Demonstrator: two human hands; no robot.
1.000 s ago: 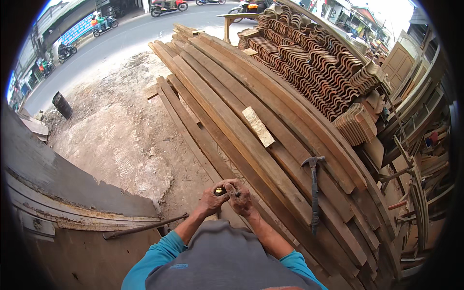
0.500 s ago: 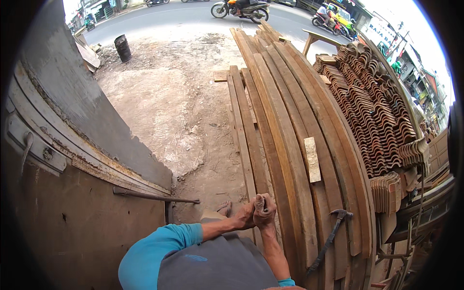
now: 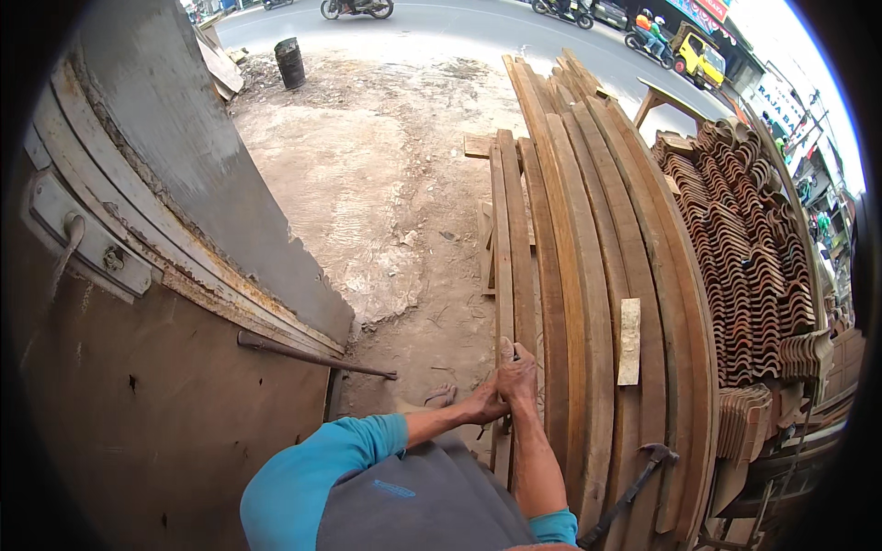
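Observation:
Both my hands are closed and pressed together over the narrow wooden beams (image 3: 521, 266) at the near left of a timber stack. My right hand (image 3: 517, 378) is a fist with its thumb up. Tucked against its wrist side, my left hand (image 3: 487, 402) has its fingers curled. A thin dark tip pokes out below the left hand, but what either hand grips is hidden by the fingers. To the right, a claw hammer (image 3: 634, 491) lies across the beams, its head away from me. Beyond it a short pale wood block (image 3: 629, 342) rests on the planks.
Stacked clay roof tiles (image 3: 735, 248) stand right of the timber. On my left is a rusty metal door (image 3: 184, 395) with a handle (image 3: 72, 241) and a protruding metal rod (image 3: 317, 355). A dark drum (image 3: 289, 62) stands near the road, where motorbikes and a yellow truck (image 3: 700, 61) pass.
The view has swung left, so the scene sits further right and lower. My hands stay together and closed; the right thumb now points up more plainly. Road traffic has moved.

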